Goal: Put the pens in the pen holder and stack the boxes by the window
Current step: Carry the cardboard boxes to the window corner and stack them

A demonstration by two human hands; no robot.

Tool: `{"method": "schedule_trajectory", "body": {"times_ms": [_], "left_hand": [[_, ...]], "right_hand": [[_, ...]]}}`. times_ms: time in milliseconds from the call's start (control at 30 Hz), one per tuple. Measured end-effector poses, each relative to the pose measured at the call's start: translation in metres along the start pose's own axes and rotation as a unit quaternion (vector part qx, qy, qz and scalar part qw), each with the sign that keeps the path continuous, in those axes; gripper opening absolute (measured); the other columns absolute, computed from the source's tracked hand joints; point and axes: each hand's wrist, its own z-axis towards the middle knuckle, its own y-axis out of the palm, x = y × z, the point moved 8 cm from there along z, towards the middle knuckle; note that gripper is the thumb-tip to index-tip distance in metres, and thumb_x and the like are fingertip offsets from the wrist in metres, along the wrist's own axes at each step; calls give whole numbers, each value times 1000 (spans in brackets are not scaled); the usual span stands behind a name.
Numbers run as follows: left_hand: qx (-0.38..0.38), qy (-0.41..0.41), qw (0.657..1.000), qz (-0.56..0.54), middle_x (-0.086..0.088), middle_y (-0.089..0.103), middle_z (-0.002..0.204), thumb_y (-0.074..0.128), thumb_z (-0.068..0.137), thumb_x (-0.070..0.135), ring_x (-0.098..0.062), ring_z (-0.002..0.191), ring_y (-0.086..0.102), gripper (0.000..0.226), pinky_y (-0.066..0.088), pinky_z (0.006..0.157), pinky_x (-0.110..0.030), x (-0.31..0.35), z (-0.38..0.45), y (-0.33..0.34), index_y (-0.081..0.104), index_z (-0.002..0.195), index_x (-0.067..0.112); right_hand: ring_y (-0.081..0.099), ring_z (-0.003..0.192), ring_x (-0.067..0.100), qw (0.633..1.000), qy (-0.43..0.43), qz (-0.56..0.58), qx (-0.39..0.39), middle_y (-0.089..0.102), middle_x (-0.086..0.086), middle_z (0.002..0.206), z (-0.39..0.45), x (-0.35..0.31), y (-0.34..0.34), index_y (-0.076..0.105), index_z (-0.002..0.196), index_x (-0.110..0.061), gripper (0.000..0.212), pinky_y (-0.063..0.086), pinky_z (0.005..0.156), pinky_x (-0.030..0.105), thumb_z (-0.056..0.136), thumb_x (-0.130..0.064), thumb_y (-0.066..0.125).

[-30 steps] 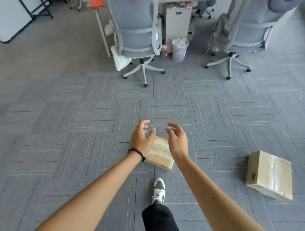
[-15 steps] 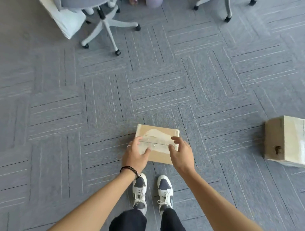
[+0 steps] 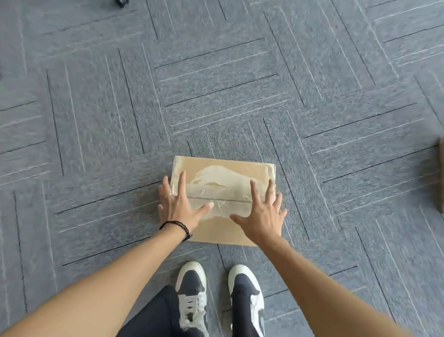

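A flat cardboard box [image 3: 223, 175], sealed with clear tape across its top, lies on the grey carpet just ahead of my feet. My left hand [image 3: 179, 204] is spread over the box's left end, fingers apart, thumb on the taped seam. My right hand [image 3: 263, 214] is spread over the right end, fingers reaching past the right edge. Both hands rest on or just above the lid; neither has closed around the box. A second cardboard box [image 3: 441, 175] shows only as a sliver at the right edge. No pens or pen holder are in view.
Grey carpet tiles [image 3: 216, 84] with line patterns cover the floor all around. My two black-and-white sneakers [image 3: 192, 291] stand right behind the box. A dark chair caster [image 3: 121, 3] peeks in at the top edge.
The view has tilted down and closer to the floor. Both hands went from hovering above the box to spreading flat over its two ends. The second box slid almost out of view.
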Motion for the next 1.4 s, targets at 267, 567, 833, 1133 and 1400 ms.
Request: {"method": "schedule_trajectory", "body": {"times_ms": [267,567,833,1133,1400], "left_hand": [[38,-52,998,17,-17,-1,164,73,52,81,-37,151,10,132,40,102,-61,-1,14,23,-4,154,49],[31,-27,999,-15,-14,9,158,76,49,80,-39,142,26,135,38,104,-56,24,-16,-31,-5,153,52],[23,84,996,27,-20,11,159,72,52,81,-40,140,32,124,43,106,-50,140,-121,-191,8,154,51],[18,245,965,88,-16,11,158,75,54,79,-38,137,29,123,41,103,-53,347,-275,-349,12,154,47],[30,376,920,107,-14,16,152,75,54,79,-35,134,30,121,39,100,-50,499,-445,-364,14,154,48]], "right_hand": [[1,154,44,998,-22,30,44,-30,9,169,16,-3,18,-7,161,-48,125,39,115,58,71,-73,76],[20,146,47,994,-48,-2,102,-30,5,169,-20,-11,-50,-7,161,-45,127,50,103,55,68,-78,73],[28,144,46,989,-9,36,140,-20,7,172,-155,-2,-225,1,162,-45,124,46,107,51,68,-77,75],[34,139,43,959,113,136,223,-13,2,173,-349,69,-431,10,159,-51,120,56,94,51,63,-79,75],[30,141,41,915,190,207,291,-11,0,173,-515,200,-519,13,160,-49,117,54,96,49,66,-77,76]]}}
